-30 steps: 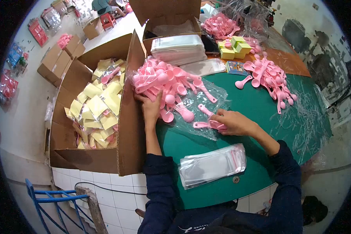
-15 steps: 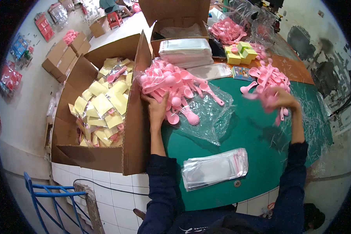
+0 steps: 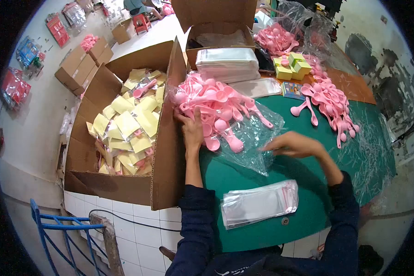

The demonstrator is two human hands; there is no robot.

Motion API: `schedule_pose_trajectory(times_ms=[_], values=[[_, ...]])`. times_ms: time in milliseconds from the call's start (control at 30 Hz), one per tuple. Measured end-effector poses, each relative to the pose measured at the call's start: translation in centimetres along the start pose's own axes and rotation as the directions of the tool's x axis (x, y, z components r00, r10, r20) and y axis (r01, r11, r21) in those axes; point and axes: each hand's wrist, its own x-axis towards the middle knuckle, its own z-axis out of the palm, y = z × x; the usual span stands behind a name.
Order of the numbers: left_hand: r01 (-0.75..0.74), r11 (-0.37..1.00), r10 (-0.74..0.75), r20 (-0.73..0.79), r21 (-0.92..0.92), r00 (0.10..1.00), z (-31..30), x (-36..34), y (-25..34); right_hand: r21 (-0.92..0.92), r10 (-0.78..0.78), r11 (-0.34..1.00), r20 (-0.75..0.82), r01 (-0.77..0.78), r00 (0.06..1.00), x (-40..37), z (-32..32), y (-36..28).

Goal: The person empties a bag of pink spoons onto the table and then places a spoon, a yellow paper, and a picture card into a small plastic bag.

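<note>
The person sits at the green desk with the left hand laid on the near edge of the heap of pink spoons, which lies on a clear plastic sheet just beside the wall of the open cardboard box. The fingers are sunk among the spoons; I cannot tell whether that grip has closed on one. The right hand hovers low over the sheet's near corner, fingers loosely stretched toward the heap, its grip slack and holding nothing that I can see. A second heap of spoons lies well apart on the far right. A stack of clear sleeves rests near the desk's front edge, untouched. The box holds yellow packets. In my judgement the step in hand is drawing spoons out of the near heap. The next move calls for singling out one handle from the tangle while the left hand steadies the pile, without dragging the slippery sheet along.
</note>
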Motion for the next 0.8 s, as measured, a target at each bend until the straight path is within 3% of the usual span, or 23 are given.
schedule_pose_trajectory(times_ms=[33,100,167,267,367,400,500,533,633,667,700,800], values=[[-0.011,1.0,0.011,-0.021,0.005,1.0,0.1,-0.1,0.0,-0.094,-0.043,0.995,-0.06,0.038,0.997,2.0,1.8,-0.2],[-0.04,0.999,0.041,-0.059,0.008,0.997,0.5,-0.1,-0.5,-0.543,-0.177,0.84,-0.262,0.006,0.949,5.7,3.3,-0.6],[-0.081,0.997,0.081,-0.079,0.008,0.994,0.6,0.3,-0.9,-0.697,-0.222,0.716,-0.286,-0.043,0.932,8.7,3.4,0.9],[-0.108,0.994,0.11,-0.069,0.022,0.992,0.3,0.1,-0.7,-0.621,-0.191,0.772,-0.434,-0.139,0.88,12.1,4.3,0.3],[-0.141,0.99,0.142,-0.06,0.006,0.988,0.2,0.0,-0.8,-0.754,-0.196,0.637,-0.36,-0.16,0.912,12.3,5.1,2.0],[-0.145,0.989,0.146,-0.069,0.011,0.987,0.4,0.2,-1.3,-0.743,-0.313,0.668,-0.34,-0.049,0.887,10.6,4.5,0.9],[-0.107,0.994,0.109,-0.077,0.031,0.991,1.0,0.9,-2.4,-0.707,-0.076,0.688,-0.294,-0.163,0.953,6.6,5.3,1.0],[-0.067,0.997,0.07,-0.068,0.047,0.995,1.1,1.1,-2.5,-0.716,-0.187,0.687,-0.338,-0.123,0.922,5.3,5.6,1.1],[0.004,0.999,-0.004,-0.008,0.049,1.0,0.3,0.1,-0.5,-0.652,0.007,0.73,-0.294,-0.206,0.956,2.4,5.5,0.2],[0.008,0.999,-0.008,0.0,0.05,1.0,0.2,0.0,-0.1,-0.669,-0.113,0.719,-0.381,-0.189,0.918,1.7,6.2,1.0],[0.01,0.999,-0.01,0.007,0.052,1.0,0.1,0.0,0.0,-0.662,-0.109,0.723,-0.391,-0.197,0.914,1.3,6.2,0.7],[-0.108,0.994,0.108,-0.061,0.007,0.992,0.7,0.1,-0.9,-0.636,-0.054,0.729,-0.424,-0.255,0.904,0.7,6.2,-0.5]])
